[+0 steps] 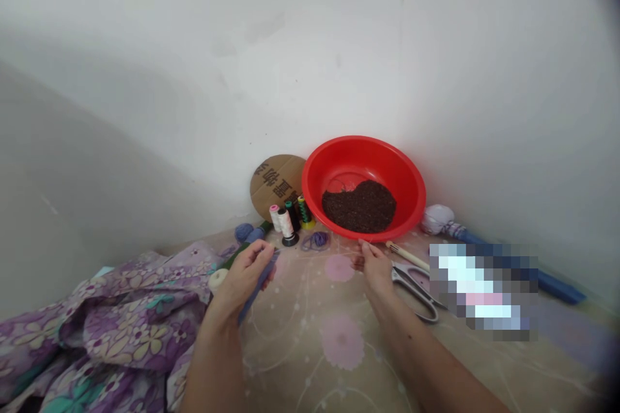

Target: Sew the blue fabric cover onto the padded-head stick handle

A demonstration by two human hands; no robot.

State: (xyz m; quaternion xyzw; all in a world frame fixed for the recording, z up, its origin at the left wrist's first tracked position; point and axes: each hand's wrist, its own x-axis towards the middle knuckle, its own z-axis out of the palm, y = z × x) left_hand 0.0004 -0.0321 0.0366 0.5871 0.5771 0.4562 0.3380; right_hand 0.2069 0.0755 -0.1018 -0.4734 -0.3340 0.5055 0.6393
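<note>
My left hand (250, 269) is closed round a narrow blue strip (252, 297) that looks like cloth or knitting and hangs below the fingers. Apart from it, my right hand (372, 261) is held in a pinch just in front of the red basin (316, 216). Whatever is between those fingertips is too small to make out. Scissors (421, 293) with pale handles lie beside my right wrist. Between the hands, farther back, rests a small tangle of purple yarn (317, 241). Several thread spools (285, 224) stand upright behind my left hand.
Dark, grainy material (361, 208) lies in the basin. A round cardboard piece (271, 184) leans at the wall. Flowered purple cloth (130, 329) is heaped at left. At right are a white ball (438, 218), a blue rod (557, 285) and a blurred-out patch.
</note>
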